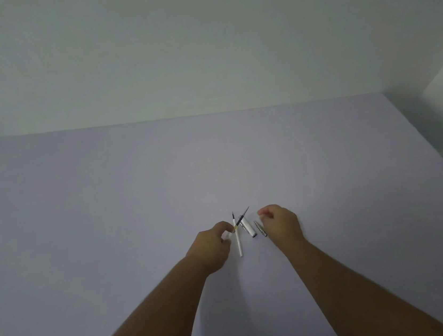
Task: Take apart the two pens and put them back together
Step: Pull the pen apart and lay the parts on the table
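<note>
Dark refill [242, 219] pinched in our left hand [215, 242], tip pointing up-right, away; right hand [281, 223] loosely curled, empty.

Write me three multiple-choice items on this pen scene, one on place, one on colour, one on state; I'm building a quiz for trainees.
1. Where does the small metal piece lie?
A. beside the right hand
B. left of the left hand
C. at the table's far edge

2. What colour is the long refill tube on the table?
A. red
B. white
C. green

3. What is the left hand doing?
A. lying flat and open
B. pinching the dark-tipped refill
C. holding a cap

Key: 1 A, it rests on the table just left of the right hand. 2 B, the tube looks white. 3 B, its fingertips pinch the dark-tipped refill, which angles upward.
</note>
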A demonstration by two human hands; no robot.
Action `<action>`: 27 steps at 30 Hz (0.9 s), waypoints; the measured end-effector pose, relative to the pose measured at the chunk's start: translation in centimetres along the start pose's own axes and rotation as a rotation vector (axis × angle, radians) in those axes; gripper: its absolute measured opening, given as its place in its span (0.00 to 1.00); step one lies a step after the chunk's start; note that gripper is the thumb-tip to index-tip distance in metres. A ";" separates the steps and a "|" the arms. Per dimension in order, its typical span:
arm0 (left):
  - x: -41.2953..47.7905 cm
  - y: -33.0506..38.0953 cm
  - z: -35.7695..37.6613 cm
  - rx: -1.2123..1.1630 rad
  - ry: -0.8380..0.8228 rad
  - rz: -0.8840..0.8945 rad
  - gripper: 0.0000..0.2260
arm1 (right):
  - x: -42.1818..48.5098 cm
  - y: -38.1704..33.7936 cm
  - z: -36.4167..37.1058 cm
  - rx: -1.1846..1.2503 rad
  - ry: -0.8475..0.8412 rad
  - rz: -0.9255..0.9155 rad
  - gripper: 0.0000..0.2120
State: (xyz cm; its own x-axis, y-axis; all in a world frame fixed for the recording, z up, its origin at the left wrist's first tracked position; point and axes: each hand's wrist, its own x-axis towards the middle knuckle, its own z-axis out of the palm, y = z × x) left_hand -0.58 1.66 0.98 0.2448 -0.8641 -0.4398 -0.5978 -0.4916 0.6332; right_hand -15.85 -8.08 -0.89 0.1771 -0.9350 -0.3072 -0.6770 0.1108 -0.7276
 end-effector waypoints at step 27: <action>0.2 -0.2 0.3 0.006 0.054 -0.047 0.12 | 1.1 1.9 -1.4 -0.263 -0.018 0.053 0.08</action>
State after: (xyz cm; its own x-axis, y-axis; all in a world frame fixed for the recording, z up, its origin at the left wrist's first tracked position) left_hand -0.60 1.60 0.57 0.3133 -0.8448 -0.4338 -0.5891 -0.5312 0.6090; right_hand -17.95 -9.40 -1.74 0.1477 -0.9237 -0.3536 -0.8475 0.0660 -0.5267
